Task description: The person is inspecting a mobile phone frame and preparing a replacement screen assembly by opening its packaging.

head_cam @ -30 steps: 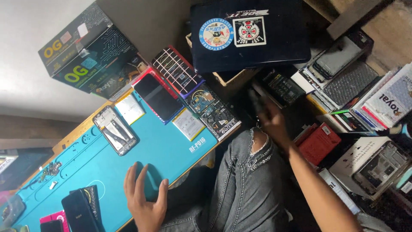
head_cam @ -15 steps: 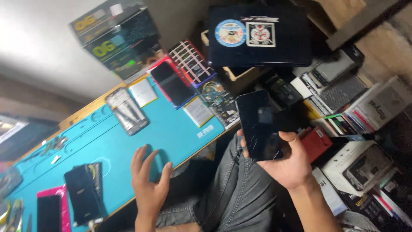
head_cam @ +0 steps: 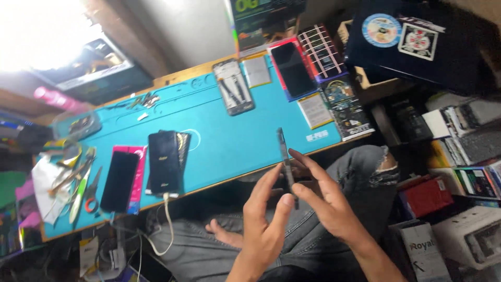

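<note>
A teal mat (head_cam: 219,136) covers the counter (head_cam: 177,78), bearing a black phone (head_cam: 164,162), pink-cased phone (head_cam: 121,180), scissors (head_cam: 91,188) and red-cased phone (head_cam: 292,70)

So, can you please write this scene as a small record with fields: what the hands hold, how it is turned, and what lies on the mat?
held thing: thin dark phone, seen edge-on
left hand: fingers against the phone's lower part
right hand: fingers on the phone's other side
surface: teal work mat
on the mat: black phone with a white cable, dark phone on a pink case, opened phone frame
mat's left end: scissors and tweezers
</note>
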